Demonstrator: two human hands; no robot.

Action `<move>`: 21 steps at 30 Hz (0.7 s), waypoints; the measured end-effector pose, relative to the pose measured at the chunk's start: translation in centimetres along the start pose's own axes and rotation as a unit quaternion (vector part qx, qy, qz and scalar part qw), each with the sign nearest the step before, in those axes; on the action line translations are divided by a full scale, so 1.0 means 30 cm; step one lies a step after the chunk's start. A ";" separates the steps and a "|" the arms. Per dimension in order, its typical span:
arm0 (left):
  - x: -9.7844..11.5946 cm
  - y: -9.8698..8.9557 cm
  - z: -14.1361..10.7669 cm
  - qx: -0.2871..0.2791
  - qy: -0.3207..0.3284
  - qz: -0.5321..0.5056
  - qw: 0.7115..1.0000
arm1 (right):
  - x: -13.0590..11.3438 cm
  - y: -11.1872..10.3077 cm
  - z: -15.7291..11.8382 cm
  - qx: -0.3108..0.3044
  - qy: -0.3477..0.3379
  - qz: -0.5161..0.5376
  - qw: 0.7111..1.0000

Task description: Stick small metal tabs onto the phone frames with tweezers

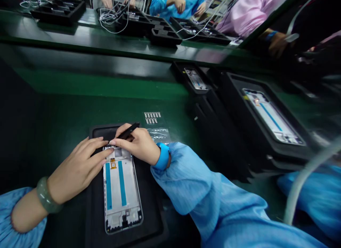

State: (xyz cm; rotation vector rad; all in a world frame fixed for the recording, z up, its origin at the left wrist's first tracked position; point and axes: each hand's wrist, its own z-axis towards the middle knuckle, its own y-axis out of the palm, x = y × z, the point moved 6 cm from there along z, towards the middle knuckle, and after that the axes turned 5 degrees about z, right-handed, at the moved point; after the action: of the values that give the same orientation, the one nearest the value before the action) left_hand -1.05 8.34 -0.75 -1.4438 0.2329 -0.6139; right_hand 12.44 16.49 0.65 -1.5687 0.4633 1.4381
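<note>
I see L hand [80,166] loosely splayed, fingertips on far end of phone frame [115,194]; R hand [140,143] grips slim blk pen [131,129] there, tip hidden. Frame's a silvery rounded rect w/ 2 flat blue strips [122,184], lying in dark tray [151,223], near side. Pale tabs [152,117] in 2 rows farther right; smooth green bangle [47,196], L wrist

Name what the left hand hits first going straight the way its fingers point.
Most likely the right hand, whose thumb lies just past the left fingers; exact depth is unclear.
</note>
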 end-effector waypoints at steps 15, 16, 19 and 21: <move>0.000 -0.004 0.003 0.009 -0.005 -0.019 1.000 | 0.005 -0.006 -0.005 0.027 0.010 -0.022 0.999; 0.000 -0.005 0.003 0.010 -0.006 -0.021 1.000 | 0.004 -0.007 -0.004 0.029 0.009 -0.016 0.999; 0.001 -0.007 0.001 0.011 -0.010 -0.023 1.000 | 0.001 -0.009 -0.003 0.029 0.006 -0.005 1.000; 0.001 -0.005 -0.001 0.002 -0.013 -0.026 1.000 | 0.001 -0.009 -0.003 0.027 0.006 -0.006 1.000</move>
State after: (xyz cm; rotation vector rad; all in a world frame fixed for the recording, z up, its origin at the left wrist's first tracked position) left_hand -1.07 8.31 -0.60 -1.4559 0.1744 -0.6372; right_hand 12.70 16.57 0.70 -1.5353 0.4945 1.3977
